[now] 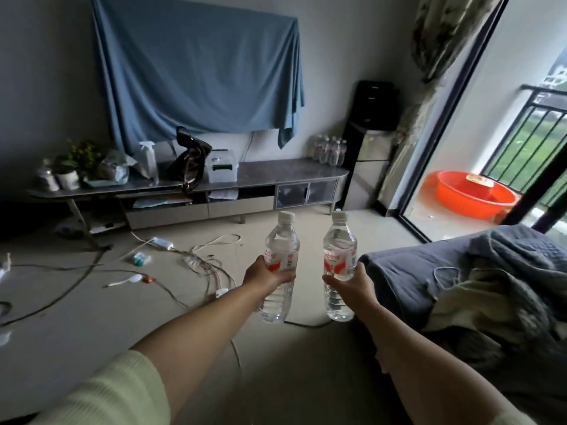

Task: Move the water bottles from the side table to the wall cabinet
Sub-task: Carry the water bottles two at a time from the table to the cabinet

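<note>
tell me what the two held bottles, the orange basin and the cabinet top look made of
Left bottle and right bottle: clear thin plastic, ribbed, white caps, floor visible through them. Basin: glossy orange plastic, judging by its uniform colour and sheen. Cabinet top: smooth grey slab with a soft reflection, perhaps stone or laminate; cannot tell which.

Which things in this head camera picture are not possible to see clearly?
- Side table: not identifiable in the head view.
- Label text on the left bottle and right bottle: blurred, partly covered by the left hand and right hand.
- Bottles on the cabinet: too small and blurred to count.
- Object under the blue cloth: hidden.
</note>
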`<state>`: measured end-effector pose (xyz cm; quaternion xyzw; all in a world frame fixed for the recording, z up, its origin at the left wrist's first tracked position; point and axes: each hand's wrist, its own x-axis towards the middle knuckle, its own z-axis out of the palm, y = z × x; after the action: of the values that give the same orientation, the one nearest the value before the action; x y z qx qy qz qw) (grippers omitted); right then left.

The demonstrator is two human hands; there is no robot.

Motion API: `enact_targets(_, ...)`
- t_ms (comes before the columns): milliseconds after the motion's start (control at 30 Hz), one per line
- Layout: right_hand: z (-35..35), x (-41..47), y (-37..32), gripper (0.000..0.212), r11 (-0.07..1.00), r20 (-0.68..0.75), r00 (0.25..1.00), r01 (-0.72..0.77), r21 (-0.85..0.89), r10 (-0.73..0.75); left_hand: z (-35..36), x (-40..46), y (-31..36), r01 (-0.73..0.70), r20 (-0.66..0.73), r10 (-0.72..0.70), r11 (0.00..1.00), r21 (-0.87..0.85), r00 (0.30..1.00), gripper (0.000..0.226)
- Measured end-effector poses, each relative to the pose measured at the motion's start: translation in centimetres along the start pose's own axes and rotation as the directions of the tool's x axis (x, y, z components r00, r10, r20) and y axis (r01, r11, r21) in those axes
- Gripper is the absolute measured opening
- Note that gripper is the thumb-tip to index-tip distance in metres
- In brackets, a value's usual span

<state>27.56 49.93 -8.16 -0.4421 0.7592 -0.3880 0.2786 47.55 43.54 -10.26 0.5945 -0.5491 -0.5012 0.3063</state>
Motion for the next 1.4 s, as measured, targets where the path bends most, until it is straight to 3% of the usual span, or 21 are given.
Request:
enact_targets(167,2.0,4.1,-1.9,0.058,0.999,-0.051,0.998,-0.043,0.026,0.045,-1.8,6.3,1.7,-0.013,0.028,0.012,0.999,0.032,1.000,0.079)
enact_targets(333,3.6,7.2,-2.6,0.055,0.997,-0.065,0.995,-0.077,0.029,0.079,-2.2,10.9,2.5,-0.011,0.069,0.009,0.999,0.036,0.998,0.067)
enact_targets(700,3.8,17.5,-1.6,0.056,0.995,-0.035,0.995,-0.097,0.022,0.098,0.3,21.0,4.2,0.014,0.082,-0.025,0.991,0.136,0.996,0.069)
enact_targets(1000,1.3,32.8,-0.3,0.060,0.999,0.044,0.999,-0.028,-0.036,0.030,5.5,31.7,9.6,0.019,0.013,-0.021,0.989,0.144,1.000,0.062)
enact_targets(1167,-0.4,38.2,0.5,0.056,0.998,0.057,0.997,-0.049,-0.044,0.052,9.3,35.9,11.4,0.087,0.038,-0.092,0.988,0.126,0.995,0.077)
enact_targets(1400,-0.3,45.7,1.1,0.059,0.993,0.035,0.993,-0.116,-0.027,0.117,13.4,43.1,14.0,0.064,0.138,-0.082,0.989,0.130,0.987,0.054)
